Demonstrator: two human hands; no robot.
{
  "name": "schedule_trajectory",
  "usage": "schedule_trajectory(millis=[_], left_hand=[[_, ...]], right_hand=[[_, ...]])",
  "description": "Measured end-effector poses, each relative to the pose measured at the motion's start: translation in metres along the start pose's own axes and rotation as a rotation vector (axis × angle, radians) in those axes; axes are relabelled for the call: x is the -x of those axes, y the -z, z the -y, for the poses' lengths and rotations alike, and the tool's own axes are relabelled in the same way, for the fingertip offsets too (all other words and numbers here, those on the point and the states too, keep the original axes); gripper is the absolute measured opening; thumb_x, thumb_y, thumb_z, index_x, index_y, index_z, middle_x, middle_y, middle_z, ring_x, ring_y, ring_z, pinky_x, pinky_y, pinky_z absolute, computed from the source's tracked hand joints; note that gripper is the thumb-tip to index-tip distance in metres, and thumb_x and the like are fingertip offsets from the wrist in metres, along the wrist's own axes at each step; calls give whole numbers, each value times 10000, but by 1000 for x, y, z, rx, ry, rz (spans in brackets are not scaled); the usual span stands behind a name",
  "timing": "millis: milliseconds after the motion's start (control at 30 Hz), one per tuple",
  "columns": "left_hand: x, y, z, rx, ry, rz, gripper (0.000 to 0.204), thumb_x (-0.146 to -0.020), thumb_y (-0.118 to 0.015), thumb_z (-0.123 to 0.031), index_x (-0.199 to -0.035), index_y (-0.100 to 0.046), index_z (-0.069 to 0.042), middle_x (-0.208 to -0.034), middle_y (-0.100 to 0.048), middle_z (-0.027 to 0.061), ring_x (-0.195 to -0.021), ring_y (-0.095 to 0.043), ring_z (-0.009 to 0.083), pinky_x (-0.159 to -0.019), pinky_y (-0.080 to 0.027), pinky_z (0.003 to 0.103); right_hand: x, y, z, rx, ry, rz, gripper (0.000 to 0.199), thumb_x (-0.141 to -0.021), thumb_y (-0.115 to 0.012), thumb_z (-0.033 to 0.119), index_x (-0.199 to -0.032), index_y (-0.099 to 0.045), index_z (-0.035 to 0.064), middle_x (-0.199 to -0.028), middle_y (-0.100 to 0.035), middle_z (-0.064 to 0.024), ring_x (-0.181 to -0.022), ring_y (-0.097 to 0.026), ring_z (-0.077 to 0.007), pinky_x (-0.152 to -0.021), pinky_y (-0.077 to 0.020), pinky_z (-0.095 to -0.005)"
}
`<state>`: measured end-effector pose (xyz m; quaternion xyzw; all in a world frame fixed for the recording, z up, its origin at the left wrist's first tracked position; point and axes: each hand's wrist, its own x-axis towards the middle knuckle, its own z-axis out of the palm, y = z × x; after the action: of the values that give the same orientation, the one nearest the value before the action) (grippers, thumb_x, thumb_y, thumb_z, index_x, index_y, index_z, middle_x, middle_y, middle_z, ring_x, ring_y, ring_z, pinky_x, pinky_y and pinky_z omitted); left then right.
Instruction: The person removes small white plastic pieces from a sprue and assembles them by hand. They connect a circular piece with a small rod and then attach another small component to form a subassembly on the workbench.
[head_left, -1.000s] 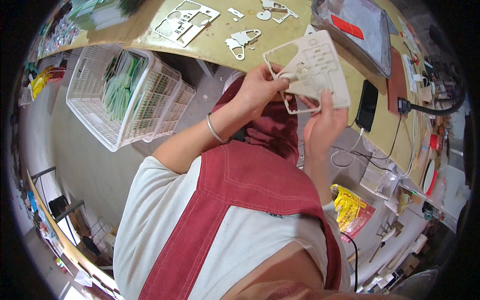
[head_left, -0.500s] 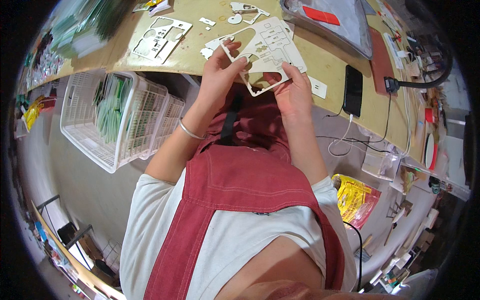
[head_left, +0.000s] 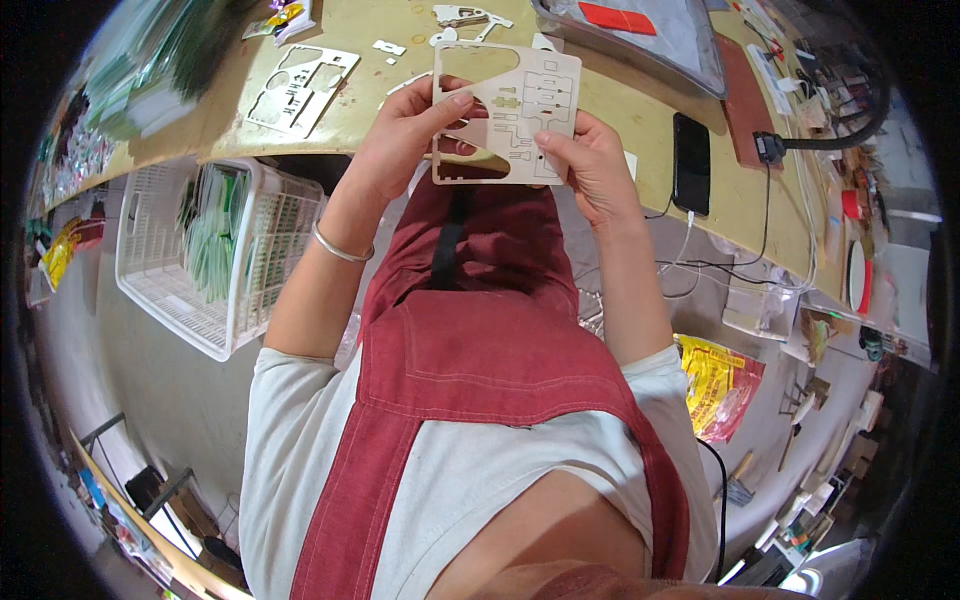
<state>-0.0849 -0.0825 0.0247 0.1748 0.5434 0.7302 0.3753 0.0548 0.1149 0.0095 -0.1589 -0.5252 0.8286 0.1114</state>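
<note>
Both my hands hold a thin, pale die-cut puzzle sheet (head_left: 549,84) over the table's near edge. Large cut-out openings mark its left part, and small slotted shapes fill the right part. My left hand (head_left: 420,115) grips the left side, its thumb on the face and fingers showing through the openings. At the lower right corner, my right hand (head_left: 590,160) pinches the sheet with the thumb on top; the other fingers are partly hidden behind it. Another cut sheet (head_left: 300,90) lies on the table to the left. Loose cut pieces (head_left: 470,22) lie beyond the held sheet.
A grey tray (head_left: 640,58) with a red item stands at the back right. A black phone (head_left: 692,165) with a cable lies on the table (head_left: 640,115). White plastic crates (head_left: 240,265) holding green-edged packets stand below left. Stacked clear packets (head_left: 150,75) fill the far left.
The held sheet has turned from tilted to nearly square-on and shifted slightly left. Both hands moved with it and still grip it; the right hand sits nearer its lower right corner.
</note>
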Motion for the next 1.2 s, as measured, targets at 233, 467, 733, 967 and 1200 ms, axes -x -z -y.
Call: schedule_trajectory(millis=[233,467,733,967,1200], left_hand=[[-5,-14,4,2,59,38,400,-927,-773,-106,-1278,-615,2,-1101,-723,82,-959,-711,166,-736,-615,287],[-3,-16,11,-37,49,27,419,-881,-789,-66,-1263,-629,1,-1073,-728,73,-919,-701,149,-742,-606,282],[-3,-19,6,-58,63,32,386,-873,-768,-31,-1235,-639,2,-1062,-723,77,-900,-704,160,-752,-610,296],[-8,-16,9,66,110,31,320,-881,-726,7,-1186,-628,13,-1056,-700,90,-901,-718,190,-751,-648,324],[-5,-16,9,84,127,40,323,-891,-711,1,-1200,-617,12,-1068,-693,90,-897,-723,197,-764,-660,337]], right_hand=[[4,-1,-8,39,78,-46,283,-895,-734,32,-1168,-685,-23,-1088,-752,-91,-920,-712,-120,-823,-576,-256],[7,-4,-15,43,141,-99,261,-897,-712,0,-1150,-663,-44,-1097,-743,-120,-934,-713,-154,-858,-591,-309],[9,-3,-12,13,94,-72,310,-883,-694,-13,-1185,-636,-58,-1125,-736,-143,-955,-718,-165,-871,-590,-312],[13,-1,-10,-35,88,-13,341,-869,-645,-55,-1209,-626,-59,-1138,-733,-143,-972,-721,-174,-887,-590,-320],[17,-4,-10,3,109,-17,334,-881,-621,-68,-1215,-626,-55,-1136,-730,-134,-984,-716,-168,-897,-586,-320]])
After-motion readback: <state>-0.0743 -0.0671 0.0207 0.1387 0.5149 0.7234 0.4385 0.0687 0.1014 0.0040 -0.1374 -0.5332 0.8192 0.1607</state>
